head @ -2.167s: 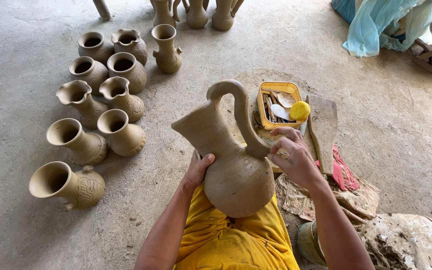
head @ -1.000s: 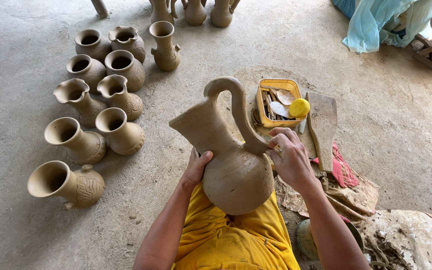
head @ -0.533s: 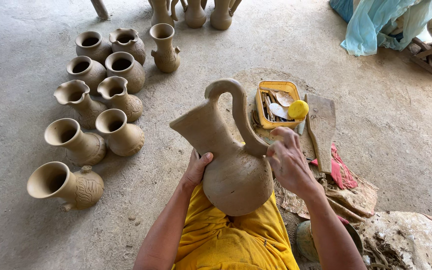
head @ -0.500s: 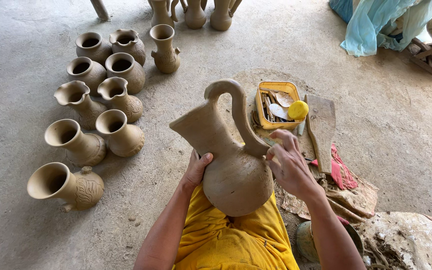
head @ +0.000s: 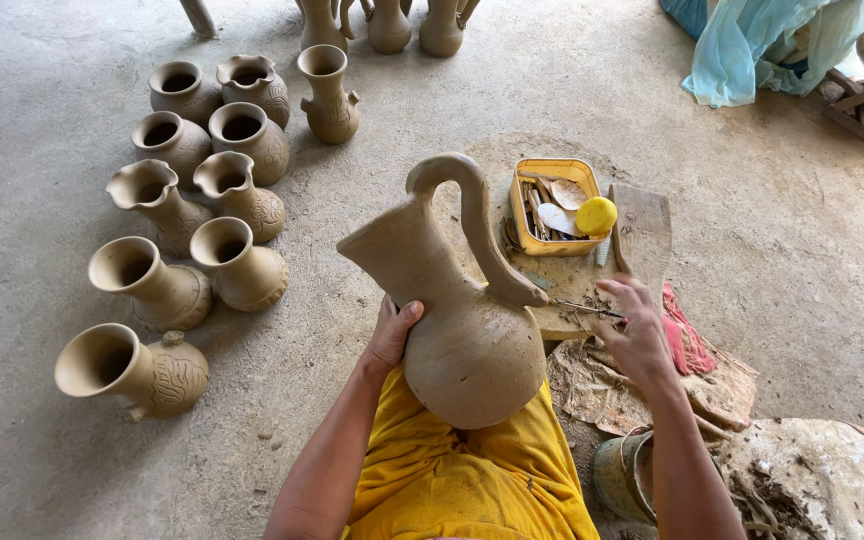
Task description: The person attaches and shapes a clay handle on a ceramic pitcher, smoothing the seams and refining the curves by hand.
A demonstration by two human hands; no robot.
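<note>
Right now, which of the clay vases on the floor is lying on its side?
The vase nearest the camera at lower left, its mouth facing left and a carved pattern on its belly; the other vases stand upright.

Free room: bare concrete floor [head: 82, 470] along the left edge and lower left of the frame; open floor at centre top and at right.
Obstacles: cluster of unfired clay vases [head: 197, 200] at upper left, packed close, narrow gaps; yellow tool tray [head: 552, 205] and wooden board [head: 642, 225] at centre right; clay lump [head: 812, 480] at lower right.
</note>
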